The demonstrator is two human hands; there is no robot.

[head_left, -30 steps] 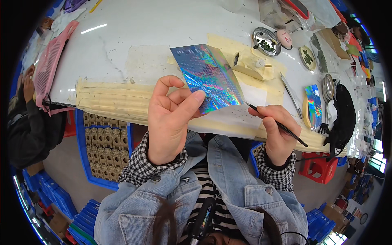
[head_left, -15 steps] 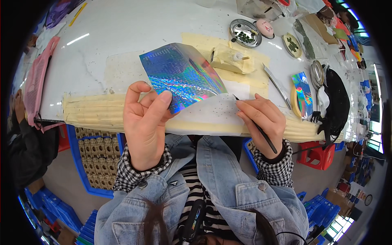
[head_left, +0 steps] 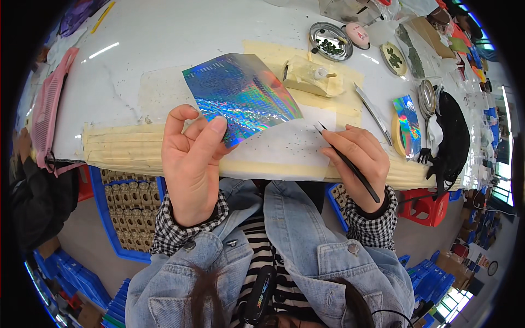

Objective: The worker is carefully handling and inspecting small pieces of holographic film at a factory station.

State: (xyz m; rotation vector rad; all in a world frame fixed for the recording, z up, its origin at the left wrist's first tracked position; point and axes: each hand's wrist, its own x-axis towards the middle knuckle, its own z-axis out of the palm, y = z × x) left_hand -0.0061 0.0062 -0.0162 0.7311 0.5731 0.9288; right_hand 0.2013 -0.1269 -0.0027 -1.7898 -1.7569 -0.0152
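Observation:
My left hand (head_left: 191, 158) pinches the lower left corner of a shiny blue holographic sheet (head_left: 238, 90) between thumb and fingers. Rows of tiny dots run across the sheet, which is held tilted above the table. My right hand (head_left: 365, 156) grips a pair of black tweezers (head_left: 358, 175), its tip pointing up and left, apart from the sheet. Under the tweezers' tip, white paper (head_left: 290, 147) carries many tiny dark specks. Beyond the sheet stands a tape-covered block (head_left: 306, 81) with a small white cup and a short stick on top.
Farther right are a metal dish (head_left: 345, 53) of dark pieces, a pink rounded object (head_left: 357, 35) and a dish of green pieces (head_left: 394, 59). A metal blade-like tool (head_left: 373, 112), a tape roll (head_left: 398, 136) and a black bag (head_left: 453, 131) lie right. Below left is a blue crate (head_left: 117, 240).
The sheet has shifted slightly left and away in my left hand. My right hand and the tweezers have moved a little to the right.

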